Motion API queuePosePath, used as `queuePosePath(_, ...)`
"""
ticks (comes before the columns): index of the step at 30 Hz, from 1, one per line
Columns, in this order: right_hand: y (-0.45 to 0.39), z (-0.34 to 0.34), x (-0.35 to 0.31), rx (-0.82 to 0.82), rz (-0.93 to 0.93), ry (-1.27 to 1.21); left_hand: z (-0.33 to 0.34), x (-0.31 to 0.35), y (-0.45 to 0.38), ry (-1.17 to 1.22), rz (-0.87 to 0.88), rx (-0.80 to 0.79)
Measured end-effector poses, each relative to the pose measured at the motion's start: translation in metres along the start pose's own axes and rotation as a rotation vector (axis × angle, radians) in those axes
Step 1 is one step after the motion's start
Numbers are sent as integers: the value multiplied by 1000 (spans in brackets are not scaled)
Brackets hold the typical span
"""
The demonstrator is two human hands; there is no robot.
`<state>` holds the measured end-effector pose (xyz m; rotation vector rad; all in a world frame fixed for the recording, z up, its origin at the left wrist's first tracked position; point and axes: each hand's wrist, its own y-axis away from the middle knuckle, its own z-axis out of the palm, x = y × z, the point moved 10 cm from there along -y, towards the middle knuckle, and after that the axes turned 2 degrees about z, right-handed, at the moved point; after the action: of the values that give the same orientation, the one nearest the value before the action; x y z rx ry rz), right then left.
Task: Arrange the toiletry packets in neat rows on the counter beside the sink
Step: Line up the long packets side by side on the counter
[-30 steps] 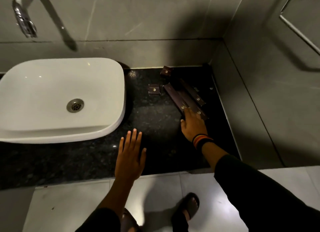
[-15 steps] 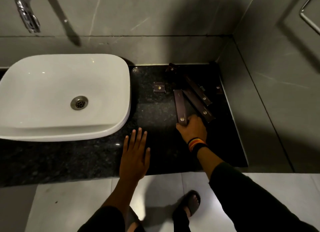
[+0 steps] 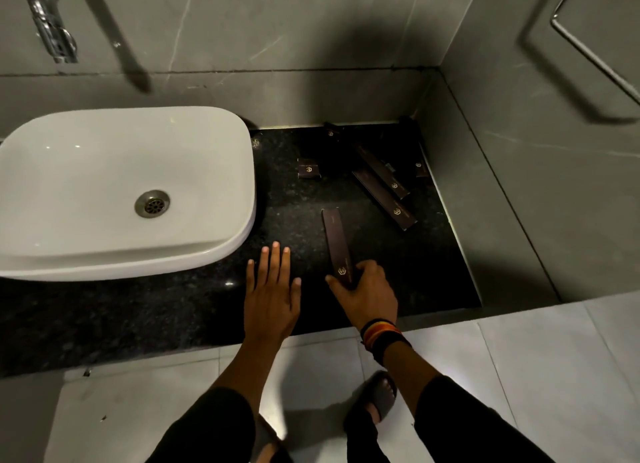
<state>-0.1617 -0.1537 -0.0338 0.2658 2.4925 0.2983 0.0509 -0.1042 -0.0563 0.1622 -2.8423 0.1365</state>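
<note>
My right hand (image 3: 369,294) grips the near end of a long dark brown packet (image 3: 335,241), which lies lengthwise on the black counter (image 3: 194,310). My left hand (image 3: 272,287) rests flat beside it, fingers spread, holding nothing. Two more long packets (image 3: 384,199) lie slanted side by side further back on the right. A small square packet (image 3: 309,169) sits near the sink's right edge. Another small packet (image 3: 331,131) is by the back wall, and one (image 3: 420,168) leans at the right wall.
A white basin (image 3: 121,189) fills the counter's left half, with a chrome tap (image 3: 52,29) above it. Grey tiled walls close the back and right. A metal rail (image 3: 595,50) hangs on the right wall. My feet stand on the pale floor below.
My right hand has pulled one long packet away from the slanted pair, turned it straight and drawn it toward the front edge. The left hand has stayed flat on the counter.
</note>
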Motion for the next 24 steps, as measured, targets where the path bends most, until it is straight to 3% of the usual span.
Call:
queuePosePath(7,-84,-70,23,178,38,26,5,-2,0,7,22,5)
queuePosePath(13,-145,-87,26,111,50,121,5,-3,-1,19,17,27)
queuePosePath(24,-39,-47,39,52,2,146,2,0,-1,6,23,12)
